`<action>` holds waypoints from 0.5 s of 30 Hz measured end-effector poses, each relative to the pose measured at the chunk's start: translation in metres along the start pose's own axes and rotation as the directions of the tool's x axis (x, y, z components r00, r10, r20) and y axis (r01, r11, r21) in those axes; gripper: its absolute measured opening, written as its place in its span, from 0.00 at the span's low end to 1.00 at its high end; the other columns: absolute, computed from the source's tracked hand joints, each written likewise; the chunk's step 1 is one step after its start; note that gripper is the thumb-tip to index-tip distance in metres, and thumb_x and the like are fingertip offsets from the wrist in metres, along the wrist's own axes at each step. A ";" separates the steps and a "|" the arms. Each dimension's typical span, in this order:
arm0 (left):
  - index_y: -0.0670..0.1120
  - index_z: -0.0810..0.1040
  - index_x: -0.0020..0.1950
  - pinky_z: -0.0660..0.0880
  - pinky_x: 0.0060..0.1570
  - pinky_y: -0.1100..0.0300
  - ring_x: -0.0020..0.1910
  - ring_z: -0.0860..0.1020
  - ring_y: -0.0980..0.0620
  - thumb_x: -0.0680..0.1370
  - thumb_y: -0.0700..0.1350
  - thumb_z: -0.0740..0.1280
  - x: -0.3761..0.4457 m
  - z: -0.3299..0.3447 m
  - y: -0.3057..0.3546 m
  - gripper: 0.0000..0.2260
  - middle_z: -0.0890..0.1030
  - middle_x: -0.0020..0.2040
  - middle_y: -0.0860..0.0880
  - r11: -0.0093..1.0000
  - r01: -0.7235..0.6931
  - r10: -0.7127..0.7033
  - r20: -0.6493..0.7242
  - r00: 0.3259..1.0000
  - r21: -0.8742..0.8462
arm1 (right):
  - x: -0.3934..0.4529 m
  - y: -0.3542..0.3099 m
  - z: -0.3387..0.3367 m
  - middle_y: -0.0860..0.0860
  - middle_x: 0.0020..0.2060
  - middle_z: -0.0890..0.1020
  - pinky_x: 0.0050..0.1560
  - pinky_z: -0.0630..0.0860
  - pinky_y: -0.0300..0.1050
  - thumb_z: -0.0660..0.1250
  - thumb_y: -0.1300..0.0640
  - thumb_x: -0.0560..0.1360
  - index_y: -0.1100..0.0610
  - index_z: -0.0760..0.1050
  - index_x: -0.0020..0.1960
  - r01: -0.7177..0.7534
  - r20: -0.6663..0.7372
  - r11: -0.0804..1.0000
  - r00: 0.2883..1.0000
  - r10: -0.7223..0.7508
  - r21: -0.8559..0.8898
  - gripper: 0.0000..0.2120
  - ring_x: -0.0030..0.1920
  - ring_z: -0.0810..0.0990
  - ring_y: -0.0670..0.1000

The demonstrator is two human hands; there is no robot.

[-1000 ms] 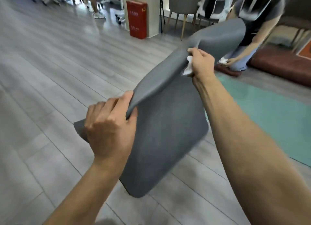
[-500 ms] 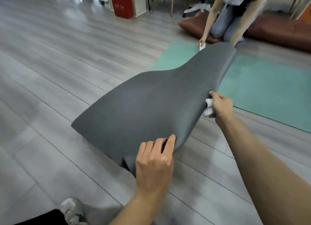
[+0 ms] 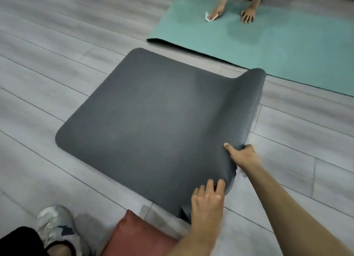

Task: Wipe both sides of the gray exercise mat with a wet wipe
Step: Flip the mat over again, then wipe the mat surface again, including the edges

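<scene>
The gray exercise mat (image 3: 153,118) lies mostly flat on the wooden floor, with its right edge curled up in a fold. My left hand (image 3: 207,200) grips the mat's near right corner, fingers on top. My right hand (image 3: 242,155) grips the curled right edge a little farther along, thumb on the mat's top face. The wet wipe is hidden; a pale blurred patch shows under my right wrist.
A teal mat (image 3: 277,39) lies beyond, where another person's hands (image 3: 248,14) press on it, one holding a white wipe (image 3: 209,17). A reddish cushion (image 3: 138,238) and my shoe (image 3: 55,225) are at the bottom left.
The mat was held up in the air and turned over; now it has come down onto the floor. Both hands dropped with it and still hold its right edge.
</scene>
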State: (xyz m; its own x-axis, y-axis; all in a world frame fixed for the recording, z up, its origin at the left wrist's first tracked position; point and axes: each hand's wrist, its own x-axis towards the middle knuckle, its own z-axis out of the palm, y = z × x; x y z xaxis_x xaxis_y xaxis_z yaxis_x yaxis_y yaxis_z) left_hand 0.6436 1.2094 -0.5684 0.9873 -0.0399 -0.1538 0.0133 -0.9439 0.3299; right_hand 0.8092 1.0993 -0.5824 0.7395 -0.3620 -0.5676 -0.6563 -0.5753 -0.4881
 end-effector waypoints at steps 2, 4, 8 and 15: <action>0.52 0.77 0.48 0.78 0.32 0.56 0.30 0.77 0.51 0.57 0.44 0.84 -0.007 0.018 0.009 0.24 0.75 0.35 0.52 1.000 -0.013 0.014 0.057 0.998 -0.027 | -0.002 0.022 0.001 0.57 0.57 0.79 0.56 0.75 0.51 0.69 0.41 0.72 0.60 0.70 0.62 0.048 -0.062 0.998 0.997 -0.051 -0.046 0.28 0.58 0.78 0.61; 0.52 0.77 0.48 0.77 0.31 0.58 0.30 0.77 0.52 0.55 0.46 0.84 -0.014 0.029 0.020 0.26 0.75 0.36 0.52 0.997 -0.034 0.041 0.121 0.992 -0.063 | -0.002 0.048 -0.004 0.59 0.56 0.80 0.55 0.75 0.51 0.69 0.46 0.74 0.61 0.71 0.61 0.077 -0.135 0.996 0.987 -0.083 -0.051 0.23 0.56 0.79 0.61; 0.49 0.70 0.69 0.80 0.47 0.48 0.52 0.81 0.44 0.73 0.55 0.76 -0.033 0.045 0.039 0.28 0.77 0.59 0.47 0.969 -0.186 0.226 0.276 0.934 -0.162 | 0.000 0.107 -0.028 0.59 0.57 0.80 0.55 0.73 0.50 0.68 0.51 0.75 0.61 0.72 0.64 0.025 -0.202 0.997 0.979 -0.040 -0.076 0.22 0.58 0.78 0.62; 0.50 0.63 0.79 0.68 0.67 0.45 0.68 0.72 0.40 0.83 0.48 0.61 -0.047 0.063 0.018 0.23 0.66 0.76 0.45 0.926 -0.376 0.357 0.380 0.853 -0.026 | 0.010 0.214 -0.081 0.59 0.60 0.77 0.57 0.72 0.48 0.69 0.52 0.76 0.61 0.70 0.67 -0.033 -0.205 0.999 0.978 0.028 -0.021 0.23 0.59 0.77 0.60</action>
State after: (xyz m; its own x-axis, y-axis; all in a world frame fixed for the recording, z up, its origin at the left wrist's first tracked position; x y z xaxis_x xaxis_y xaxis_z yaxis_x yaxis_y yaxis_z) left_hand 0.5877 1.1731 -0.6140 0.7870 -0.4957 -0.3672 -0.3549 -0.8507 0.3879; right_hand 0.6886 0.9134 -0.6386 0.7355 -0.5211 -0.4330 -0.6774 -0.5782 -0.4548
